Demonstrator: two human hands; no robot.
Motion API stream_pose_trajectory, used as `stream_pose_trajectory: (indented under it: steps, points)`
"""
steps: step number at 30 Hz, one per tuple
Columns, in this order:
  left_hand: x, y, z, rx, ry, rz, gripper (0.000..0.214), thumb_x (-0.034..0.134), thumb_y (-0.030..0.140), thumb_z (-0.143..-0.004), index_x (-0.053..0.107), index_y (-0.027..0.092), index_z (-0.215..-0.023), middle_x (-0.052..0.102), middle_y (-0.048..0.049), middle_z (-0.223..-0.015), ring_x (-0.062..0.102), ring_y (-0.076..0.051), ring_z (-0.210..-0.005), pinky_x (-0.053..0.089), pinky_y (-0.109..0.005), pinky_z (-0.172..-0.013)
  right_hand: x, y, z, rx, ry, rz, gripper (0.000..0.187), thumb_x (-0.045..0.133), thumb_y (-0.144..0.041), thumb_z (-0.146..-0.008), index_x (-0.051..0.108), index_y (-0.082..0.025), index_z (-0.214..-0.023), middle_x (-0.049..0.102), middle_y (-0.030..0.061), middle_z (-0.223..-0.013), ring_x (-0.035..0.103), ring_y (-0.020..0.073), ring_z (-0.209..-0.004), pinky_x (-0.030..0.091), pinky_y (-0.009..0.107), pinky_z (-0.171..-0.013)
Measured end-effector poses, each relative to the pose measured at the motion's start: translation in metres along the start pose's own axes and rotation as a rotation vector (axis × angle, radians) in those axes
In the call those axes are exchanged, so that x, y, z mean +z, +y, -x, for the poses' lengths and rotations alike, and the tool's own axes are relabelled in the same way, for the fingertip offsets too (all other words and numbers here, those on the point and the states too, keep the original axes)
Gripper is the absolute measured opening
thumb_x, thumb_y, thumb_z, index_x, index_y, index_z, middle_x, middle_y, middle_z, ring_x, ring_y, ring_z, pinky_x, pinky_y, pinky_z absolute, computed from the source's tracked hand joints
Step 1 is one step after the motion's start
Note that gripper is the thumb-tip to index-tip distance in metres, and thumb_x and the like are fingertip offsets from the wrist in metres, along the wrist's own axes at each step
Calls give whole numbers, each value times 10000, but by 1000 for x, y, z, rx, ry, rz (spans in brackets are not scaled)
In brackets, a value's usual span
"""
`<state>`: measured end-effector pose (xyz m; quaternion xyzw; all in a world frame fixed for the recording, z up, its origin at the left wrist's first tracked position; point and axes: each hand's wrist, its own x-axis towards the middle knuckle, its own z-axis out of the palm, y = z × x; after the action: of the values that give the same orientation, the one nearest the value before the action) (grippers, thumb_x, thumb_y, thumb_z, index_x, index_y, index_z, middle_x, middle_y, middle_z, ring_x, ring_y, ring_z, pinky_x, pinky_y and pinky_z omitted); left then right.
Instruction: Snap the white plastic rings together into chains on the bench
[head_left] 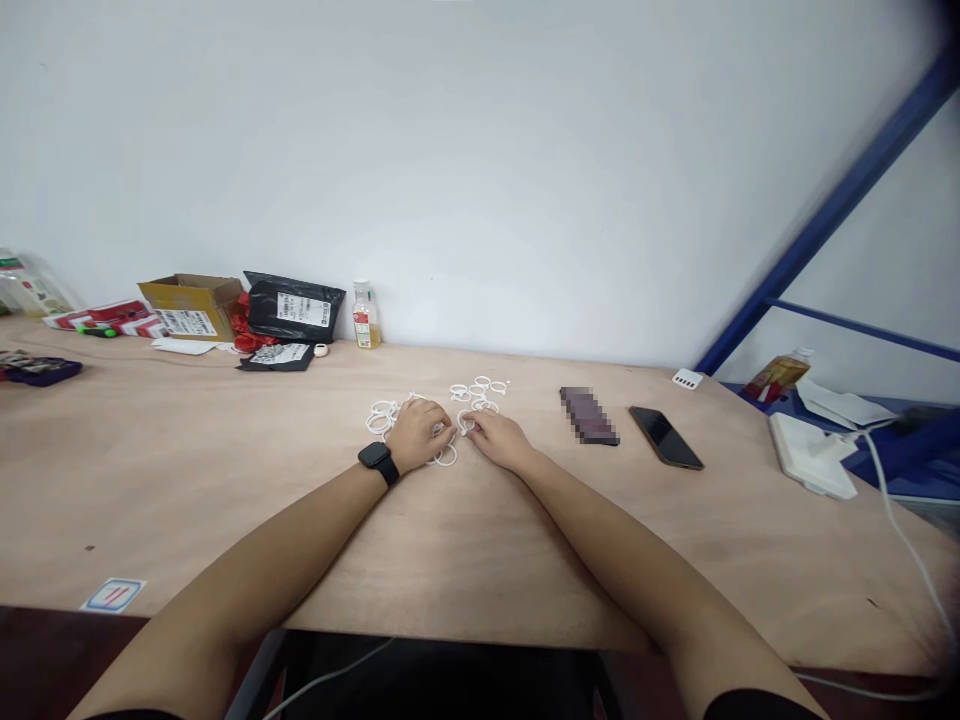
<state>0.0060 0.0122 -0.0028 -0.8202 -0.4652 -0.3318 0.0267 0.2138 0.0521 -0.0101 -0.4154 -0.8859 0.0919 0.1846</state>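
Observation:
Small white plastic rings lie on the wooden table around both hands. My left hand (420, 435), with a black watch (379, 460) on the wrist, is closed, and a bit of white ring shows between its thumb and fingers. My right hand (499, 438) pinches a white ring (463, 424) just beside the left fingertips. One group of white rings (377, 424) lies left of my left hand, partly hidden by it. Another loose ring (447, 457) rests below the left fingers. Several more white rings (480, 386) are spread beyond my right hand.
Right of my hands lie a blurred dark rectangular object (589, 416), a phone (666, 437) and a white power strip (810, 456). A bottle (365, 316), black parcel bag (294, 308) and cardboard box (191, 306) stand along the wall. A blue metal frame (825, 220) rises at right.

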Motion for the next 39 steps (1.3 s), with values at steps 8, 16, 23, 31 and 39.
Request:
stream_pose_trajectory:
  steps: [8, 16, 23, 31, 39]
  points:
    - [4, -2, 1, 98, 34, 27, 199, 578, 286, -866, 661, 205, -1027, 661, -77, -1035, 595, -221, -964, 442, -378, -857, 1, -3, 1, -98, 125, -113, 139, 485, -202, -948, 620, -205, -980, 606, 40, -965, 570, 160, -899, 414, 265, -776]
    - [2, 0, 2, 117, 98, -13, 168, 573, 296, -876, 687, 238, -984, 684, -55, -1028, 595, -214, -969, 408, -398, -877, 0, -15, 6, -260, 216, -268, 129, 439, -219, -959, 567, -214, -971, 575, 42, -942, 539, 177, -897, 428, 296, -789]
    - [-6, 8, 1, 193, 102, 10, 207, 530, 296, -894, 684, 235, -1018, 703, -38, -859, 598, -187, -863, 392, -386, -864, -1, -14, 7, -264, 245, -261, 124, 409, -229, -965, 533, -216, -956, 550, 61, -998, 529, 190, -917, 441, 317, -815]
    - [-3, 7, 2, 148, 97, 38, 93, 582, 237, -750, 651, 199, -799, 694, -32, -771, 607, -183, -753, 417, -395, -867, -2, -16, 7, -266, 213, -278, 129, 493, -247, -935, 582, -212, -1021, 596, 50, -991, 545, 175, -906, 426, 285, -795]
    - [-5, 8, 1, 77, 81, 13, 132, 535, 195, -676, 631, 195, -766, 661, -42, -725, 596, -202, -751, 426, -392, -812, -6, 18, 1, -197, 76, -196, 307, 511, -46, -713, 668, -200, -927, 614, 26, -925, 563, 161, -837, 429, 265, -768]
